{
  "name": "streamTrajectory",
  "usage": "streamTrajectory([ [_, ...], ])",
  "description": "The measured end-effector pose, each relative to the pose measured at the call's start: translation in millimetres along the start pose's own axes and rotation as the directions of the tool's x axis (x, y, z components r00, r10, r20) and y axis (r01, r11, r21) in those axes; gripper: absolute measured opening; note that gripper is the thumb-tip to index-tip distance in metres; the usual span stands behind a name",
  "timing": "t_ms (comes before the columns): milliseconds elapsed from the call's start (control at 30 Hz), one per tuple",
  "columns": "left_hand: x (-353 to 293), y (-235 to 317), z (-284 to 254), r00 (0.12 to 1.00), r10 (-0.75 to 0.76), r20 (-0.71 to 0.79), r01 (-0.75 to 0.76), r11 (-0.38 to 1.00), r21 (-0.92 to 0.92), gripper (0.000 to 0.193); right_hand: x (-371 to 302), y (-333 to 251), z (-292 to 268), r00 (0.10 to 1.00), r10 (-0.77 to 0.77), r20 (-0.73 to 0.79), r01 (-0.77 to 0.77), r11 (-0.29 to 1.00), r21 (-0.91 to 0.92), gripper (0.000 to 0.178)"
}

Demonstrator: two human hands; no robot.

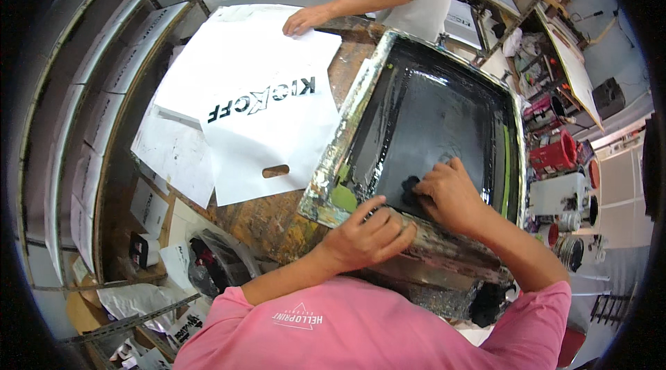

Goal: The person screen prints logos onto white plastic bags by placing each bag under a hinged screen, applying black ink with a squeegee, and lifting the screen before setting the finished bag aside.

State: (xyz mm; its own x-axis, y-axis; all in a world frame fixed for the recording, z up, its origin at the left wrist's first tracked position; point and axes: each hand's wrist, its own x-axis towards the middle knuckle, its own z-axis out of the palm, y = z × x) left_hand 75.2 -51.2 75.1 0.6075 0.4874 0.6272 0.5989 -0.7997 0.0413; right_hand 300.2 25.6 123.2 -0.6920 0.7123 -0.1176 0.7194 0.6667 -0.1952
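One screen-printing frame lies tilted on the table. My left hand lies flat, gripping its near edge; my right hand presses one dark rag on the black mesh. One printed white bag lies beside it, under another person's hand.
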Motion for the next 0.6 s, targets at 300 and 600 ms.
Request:
streamTrajectory([
  [300, 5, -2, -1, 1.000, -0.025, -0.008, 0.024, 1.000, -0.009, 0.023, 33, 45, 12, 0.984, 0.119, -0.131, -0.129, 0.989, -0.073, 0.018],
  [600, 4, -1, 0, 0.999, -0.032, 0.009, 0.032, 0.999, -0.023, 0.027, 43, 61, 18, 0.974, 0.147, -0.173, -0.175, 0.971, -0.160, 0.014],
])
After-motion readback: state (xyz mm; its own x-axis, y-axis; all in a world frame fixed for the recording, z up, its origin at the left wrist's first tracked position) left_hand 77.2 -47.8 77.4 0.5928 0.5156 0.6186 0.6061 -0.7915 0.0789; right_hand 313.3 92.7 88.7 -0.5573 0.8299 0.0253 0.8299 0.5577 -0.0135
